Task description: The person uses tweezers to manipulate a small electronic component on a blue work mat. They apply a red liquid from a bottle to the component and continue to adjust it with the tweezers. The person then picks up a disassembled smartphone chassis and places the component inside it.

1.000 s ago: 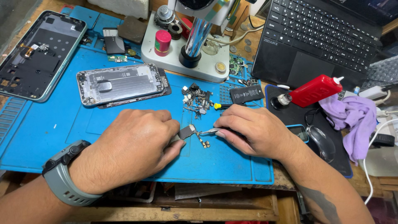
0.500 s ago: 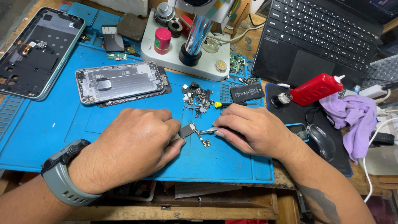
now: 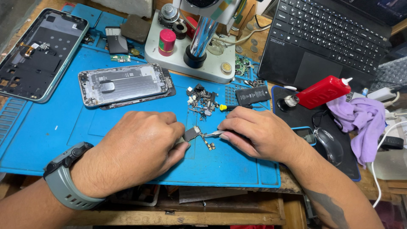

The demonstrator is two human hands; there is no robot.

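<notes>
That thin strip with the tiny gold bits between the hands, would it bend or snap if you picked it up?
The thin flex strip with gold contacts probably bends easily, since it looks flat and ribbon-like. It seems very light: tweezers in the right hand manage it. Likely fragile, as the left hand steadies its end.

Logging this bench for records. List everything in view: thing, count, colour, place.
mat: one, blue, on the bench
phone frame: one, silver, mat centre
phone shell: one, dark with teal rim, far left
microscope base: one, white, top centre
cap: one, red, on the base
parts pile: one, dark and silver, mid mat
battery: one, black, mat's right edge
laptop: one, black, top right
bottle: one, red, right
cloth: one, purple, right
mouse: one, black, right
flex part: one, grey and gold, between the hands
watch: one, grey, left wrist
left hand: holds the flex part
right hand: holds tweezers
</notes>
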